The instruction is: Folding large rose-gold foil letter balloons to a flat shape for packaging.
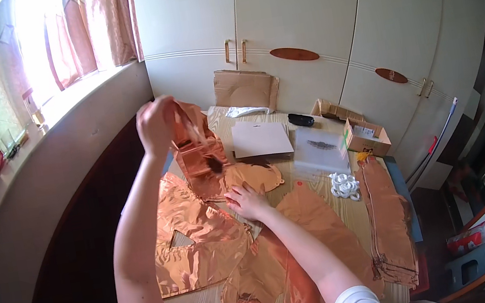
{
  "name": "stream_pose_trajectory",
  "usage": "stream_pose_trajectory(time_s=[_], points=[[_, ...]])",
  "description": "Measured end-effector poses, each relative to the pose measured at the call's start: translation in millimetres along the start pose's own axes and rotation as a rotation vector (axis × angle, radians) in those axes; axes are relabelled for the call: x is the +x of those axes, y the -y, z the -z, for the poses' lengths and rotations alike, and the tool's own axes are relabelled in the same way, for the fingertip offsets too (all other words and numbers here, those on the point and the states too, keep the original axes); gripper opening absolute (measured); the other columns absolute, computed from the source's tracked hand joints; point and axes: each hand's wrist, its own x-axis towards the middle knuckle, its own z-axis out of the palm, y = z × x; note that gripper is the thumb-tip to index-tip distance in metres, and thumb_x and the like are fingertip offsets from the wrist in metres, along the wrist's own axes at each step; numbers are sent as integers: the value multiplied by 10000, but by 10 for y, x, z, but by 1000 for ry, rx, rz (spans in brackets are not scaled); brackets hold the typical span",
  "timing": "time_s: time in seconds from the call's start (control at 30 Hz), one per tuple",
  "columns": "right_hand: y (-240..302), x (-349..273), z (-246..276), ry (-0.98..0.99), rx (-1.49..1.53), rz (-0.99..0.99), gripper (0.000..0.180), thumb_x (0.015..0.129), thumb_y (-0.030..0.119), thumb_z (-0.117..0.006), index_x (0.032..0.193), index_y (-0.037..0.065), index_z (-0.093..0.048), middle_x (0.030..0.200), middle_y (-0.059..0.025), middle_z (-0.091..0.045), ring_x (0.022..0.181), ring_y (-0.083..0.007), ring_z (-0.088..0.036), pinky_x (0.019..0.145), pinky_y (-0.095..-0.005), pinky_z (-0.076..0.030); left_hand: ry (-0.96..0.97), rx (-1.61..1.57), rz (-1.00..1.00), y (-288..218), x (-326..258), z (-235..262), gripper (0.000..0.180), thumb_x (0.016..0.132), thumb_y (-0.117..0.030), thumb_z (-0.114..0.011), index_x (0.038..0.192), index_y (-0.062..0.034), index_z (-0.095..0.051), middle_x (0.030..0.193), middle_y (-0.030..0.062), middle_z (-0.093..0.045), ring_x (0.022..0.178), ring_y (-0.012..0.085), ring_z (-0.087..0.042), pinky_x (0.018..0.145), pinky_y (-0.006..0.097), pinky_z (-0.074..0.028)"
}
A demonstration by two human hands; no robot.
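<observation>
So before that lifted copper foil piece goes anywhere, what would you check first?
1. Left hand grips the lifted foil balloon: ok, fingers closed on its top edge.
2. Right hand steadies the flat foil pieces on the table: ok, pressed flat.
3. Lifted piece free of those below: cannot tell, its lower end overlaps them.
4. White rings out of the way: ok, off to the right.
5. Foil pile within the table edge: not ok, some overhangs the near edge.

Just one view here, a head-worn fisheye looking steeply down from close above the table [354,213], facing the white wardrobe [296,10]. Forearms enter from the bottom edge, and straight lines bend near the rim.
</observation>
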Motion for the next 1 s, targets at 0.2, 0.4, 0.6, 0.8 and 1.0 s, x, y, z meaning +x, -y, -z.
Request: stream_pose_trajectory(time_s=[0.2,0.4,0.6,0.8,1.0], points=[[6,-36,18,-15,-10,-32,502,957,527,-428,1409,311,-447,1519,3,-369,1439,-286,-273,1056,-772,-155,120,192,-36,295,651,387,201,829,-78,-582,981,-161,-682,881,97,-710,837,320,-675,824,426,-487],[65,-58,129,40,37,-42,487,953,501,-466,1399,304,-461,1523,-27,-349,1439,-300,-273,1059,-776,-141,169,567,280,1402,1104,1202,274,879,-221,-501,1097,-194,-665,986,138,-702,910,330,-679,800,438,-528],[84,17,141,117,27,-81,515,958,510,-454,1432,310,-427,1550,-22,-307,1457,-300,-235,1081,-764,-121,-79,648,441,1526,1434,2357,312,922,-406,-566,1109,-183,-679,980,119,-714,898,320,-687,780,419,-518],[28,383,131,-317,93,-64,392,763,379,-629,1085,157,-595,1108,-98,-623,1113,-288,-549,989,-496,-399,161,558,185,514,866,2761,143,943,-150,-575,1034,-75,-656,824,133,-669,717,304,-662,696,386,-517],[287,893,468,-142,145,-37,652,758,486,-687,1268,107,-541,1295,-175,-584,1249,-337,-508,1038,-547,-339,418,697,-235,-519,-164,3244,180,824,19,-620,987,-56,-618,941,128,-668,821,330,-657,717,419,-515]])
